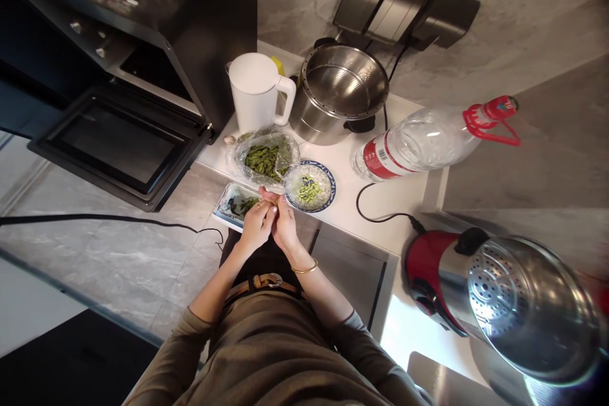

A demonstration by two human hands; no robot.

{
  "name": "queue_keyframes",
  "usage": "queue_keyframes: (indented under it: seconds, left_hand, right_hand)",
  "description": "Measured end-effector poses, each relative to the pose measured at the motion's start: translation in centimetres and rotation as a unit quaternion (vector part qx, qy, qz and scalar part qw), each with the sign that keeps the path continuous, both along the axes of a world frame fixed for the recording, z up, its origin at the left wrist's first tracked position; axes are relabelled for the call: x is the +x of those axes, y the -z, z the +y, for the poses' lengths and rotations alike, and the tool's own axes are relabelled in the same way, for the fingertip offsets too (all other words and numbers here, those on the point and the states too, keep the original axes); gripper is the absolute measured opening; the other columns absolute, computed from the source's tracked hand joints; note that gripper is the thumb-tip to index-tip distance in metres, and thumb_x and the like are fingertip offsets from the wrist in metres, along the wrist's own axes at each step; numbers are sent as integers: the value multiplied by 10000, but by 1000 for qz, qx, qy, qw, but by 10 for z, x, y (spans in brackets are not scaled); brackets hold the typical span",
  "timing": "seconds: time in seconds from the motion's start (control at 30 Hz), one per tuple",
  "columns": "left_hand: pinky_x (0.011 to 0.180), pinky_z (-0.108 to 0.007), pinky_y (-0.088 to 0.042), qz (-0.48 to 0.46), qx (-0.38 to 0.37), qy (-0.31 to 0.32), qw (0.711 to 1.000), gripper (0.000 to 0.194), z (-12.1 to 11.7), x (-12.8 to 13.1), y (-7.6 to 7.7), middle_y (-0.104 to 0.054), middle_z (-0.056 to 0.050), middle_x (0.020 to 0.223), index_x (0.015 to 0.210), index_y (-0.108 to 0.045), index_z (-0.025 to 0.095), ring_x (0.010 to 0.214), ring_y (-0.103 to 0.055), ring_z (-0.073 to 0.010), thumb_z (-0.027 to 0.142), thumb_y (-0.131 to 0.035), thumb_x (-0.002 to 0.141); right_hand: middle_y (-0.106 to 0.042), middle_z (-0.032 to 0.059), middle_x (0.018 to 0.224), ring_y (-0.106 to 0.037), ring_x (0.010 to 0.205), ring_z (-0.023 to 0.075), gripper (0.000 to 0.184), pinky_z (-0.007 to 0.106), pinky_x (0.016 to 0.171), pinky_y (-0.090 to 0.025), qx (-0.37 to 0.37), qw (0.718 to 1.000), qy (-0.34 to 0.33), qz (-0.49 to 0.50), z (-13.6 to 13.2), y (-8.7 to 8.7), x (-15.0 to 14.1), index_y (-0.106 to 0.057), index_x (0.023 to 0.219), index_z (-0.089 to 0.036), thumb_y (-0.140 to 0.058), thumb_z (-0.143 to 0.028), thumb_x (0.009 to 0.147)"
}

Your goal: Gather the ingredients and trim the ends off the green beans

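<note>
My left hand [257, 226] and my right hand [284, 223] meet at the counter's front edge, fingers closed and pressed together. Between the fingertips is a small piece, mostly hidden, that looks like an edamame pod. Just beyond the hands lies a clear plastic bag [287, 151] of green edamame pods [261, 161]. To its right, a blue-rimmed plate [332, 185] holds pale green shelled beans [311, 189]. A white and blue tray [221, 208] with dark green scraps [247, 204] sits beside my left hand, partly covered by it.
Behind the bag stand a white jug [254, 98] and a steel pot [316, 124]. A large water bottle [423, 139] is at the right, near a cable and a red and steel appliance [431, 263]. At left, an oven door [124, 146] hangs open.
</note>
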State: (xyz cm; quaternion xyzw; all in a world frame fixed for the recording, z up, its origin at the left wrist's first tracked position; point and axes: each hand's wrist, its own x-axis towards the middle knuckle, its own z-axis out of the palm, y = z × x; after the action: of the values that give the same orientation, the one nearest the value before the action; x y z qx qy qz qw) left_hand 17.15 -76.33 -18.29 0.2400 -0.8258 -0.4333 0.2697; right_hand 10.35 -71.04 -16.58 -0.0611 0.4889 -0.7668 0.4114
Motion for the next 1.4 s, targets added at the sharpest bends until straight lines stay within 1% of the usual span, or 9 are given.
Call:
queue_keyframes:
  seconds: [0.13, 0.27, 0.43, 0.53, 0.67, 0.83, 0.97, 1.13, 1.4]
  left_hand:
    - [685, -305, -462, -12, -6, 44, 999, 326, -9, 6, -5, -592, -39, 682, 685, -528, 211, 693, -565, -179, 317, -407, 968]
    - [675, -315, -441, 8, -2, 21, 1000, 346, -4, 8, -5, -570, -41, 658, 625, -490, 212, 672, -527, -177, 330, -431, 945]
    - [553, -278, -364, 43, 147, -39, 987, 475, 6, 3, -1, -462, 12, 552, 589, -447, 207, 544, -438, -136, 510, -410, 954]
    - [518, -268, -337, 45, 204, -33, 977, 532, 4, 2, -1, -424, 27, 517, 564, -420, 207, 502, -402, -122, 580, -398, 942]
    - [677, -310, -438, -19, 63, 60, 996, 428, -5, 6, -7, -573, -16, 605, 586, -514, 202, 628, -530, -162, 412, -436, 951]
    - [799, -371, -473, -135, -72, 148, 977, 263, -15, 9, -9, -685, -56, 707, 657, -634, 210, 737, -623, -212, 236, -516, 890]
    - [737, -334, -467, -122, -87, 126, 981, 311, -14, 11, -8, -669, -48, 693, 673, -620, 214, 703, -599, -194, 262, -466, 939]
    - [685, -318, -441, -81, -110, 71, 988, 378, -13, 15, -11, -631, -47, 668, 652, -557, 214, 655, -549, -181, 320, -395, 977]
    - [691, -301, -434, -110, -87, 234, 962, 357, -4, 24, -17, -599, -16, 634, 639, -567, 213, 622, -563, -160, 299, -448, 965]
  right_hand:
    - [-768, 70, 1044, -636, 1177, 273, 426, 435, 1050, -471, 0, 998, -55, -8, 2, -1, -6, -742, 855, -236, -660, -643, 760]
    - [-775, 65, 1010, -626, 1196, 268, 404, 421, 1094, -434, -11, 995, -93, 38, 4, -3, -9, -746, 841, -242, -671, -632, 766]
    - [-772, 56, 1038, -627, 1197, 274, 422, 429, 1089, -445, 8, 995, -95, -17, 4, -7, -11, -736, 851, -249, -682, -650, 735]
    - [-775, 58, 1018, -628, 1200, 269, 415, 420, 1095, -441, 1, 997, -69, -37, 3, -8, -10, -733, 851, -244, -700, -638, 724]
    - [-777, 64, 952, -655, 1154, 266, 393, 420, 1073, -461, -7, 998, -51, -28, 3, -5, -9, -721, 797, -236, -705, -624, 735]
    - [-767, 67, 831, -696, 1059, 263, 401, 415, 994, -512, 33, 996, -85, -11, 6, -1, -13, -700, 748, -230, -703, -631, 735]
    - [-772, 59, 849, -696, 1062, 269, 426, 419, 985, -517, 40, 995, -93, -28, 7, -4, -16, -685, 763, -239, -713, -660, 707]
    - [-770, 35, 826, -702, 1053, 268, 422, 418, 983, -525, 14, 997, -49, -66, 3, -10, -9, -649, 761, -251, -725, -662, 701]
    - [-759, 61, 840, -730, 946, 245, 422, 374, 837, -581, 45, 990, -67, -114, 7, -9, -26, -570, 754, -234, -712, -630, 740]
